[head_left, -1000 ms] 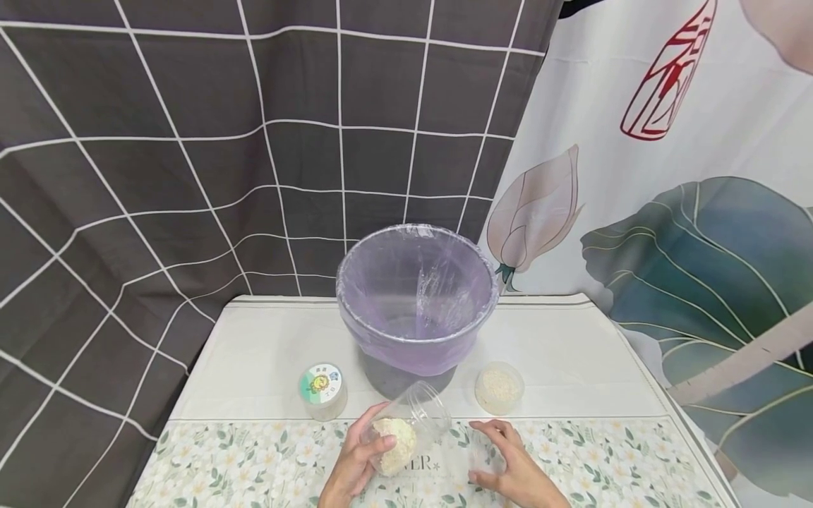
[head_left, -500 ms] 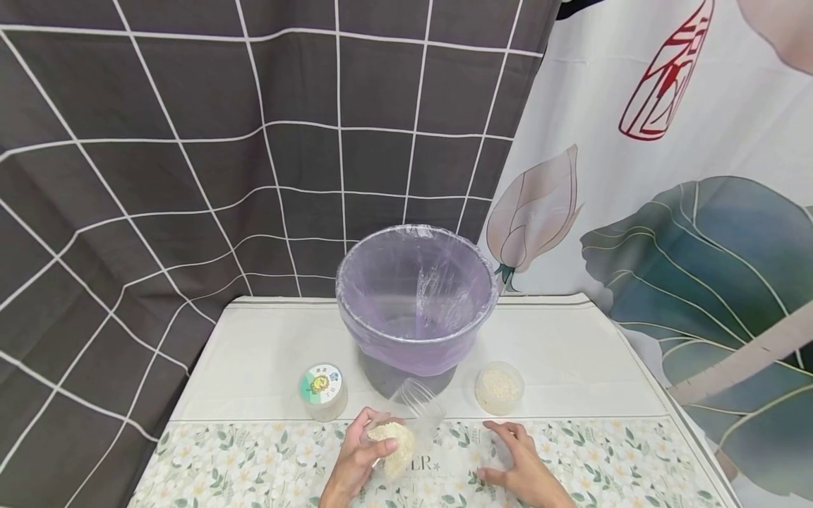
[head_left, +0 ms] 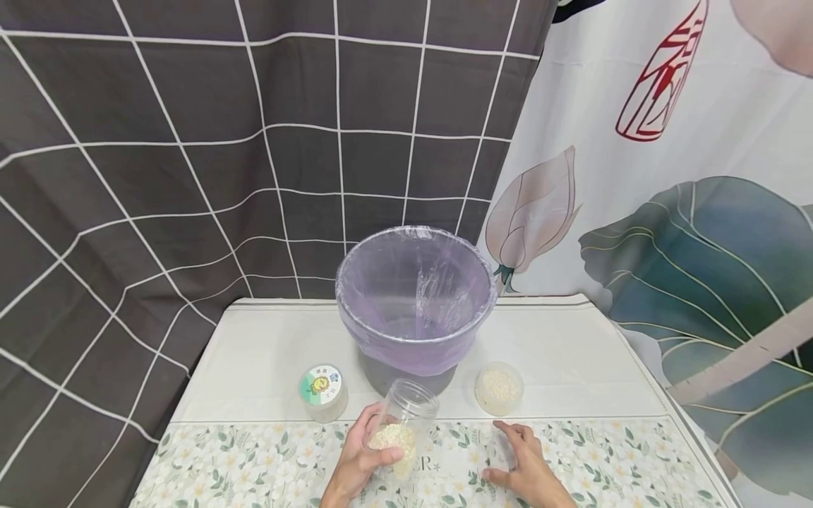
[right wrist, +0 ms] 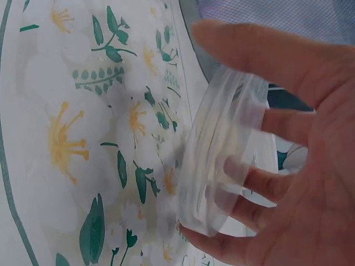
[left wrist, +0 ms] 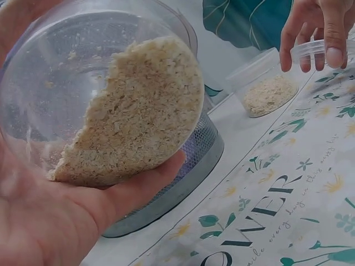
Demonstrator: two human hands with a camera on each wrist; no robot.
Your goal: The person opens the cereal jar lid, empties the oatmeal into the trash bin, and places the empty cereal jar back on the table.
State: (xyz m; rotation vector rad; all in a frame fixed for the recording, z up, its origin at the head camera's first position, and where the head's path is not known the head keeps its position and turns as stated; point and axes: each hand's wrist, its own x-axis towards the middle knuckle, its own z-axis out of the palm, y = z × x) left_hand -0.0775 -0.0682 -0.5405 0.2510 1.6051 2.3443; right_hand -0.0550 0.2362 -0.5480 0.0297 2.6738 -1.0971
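Note:
My left hand [head_left: 365, 458] grips a clear plastic jar [left wrist: 44, 77], its fingers and thumb round the side. The jar leans with its uncovered mouth up and away to the right. Pale, flaky bits like oats [left wrist: 144, 111] lie slanted in its lower part. To the right, my right hand [head_left: 527, 466] holds a clear screw lid [right wrist: 213, 155] on edge by its rim, between thumb and fingers. The lid barely shows in the head view. In the right wrist view the lid's inside is partly hidden by its ridged wall.
Behind the jar stands a mesh bin [head_left: 406, 353] with a purple liner. A capped tub [head_left: 324, 395] with a green-and-white label is left of it. An uncovered tub of pale flakes [head_left: 499, 388] stands to the right. A flowered cloth [head_left: 241, 466] covers the table front.
The jar in my left hand has tipped back more upright, and the flakes have shifted inside it. My right hand has moved a little to the right with the lid.

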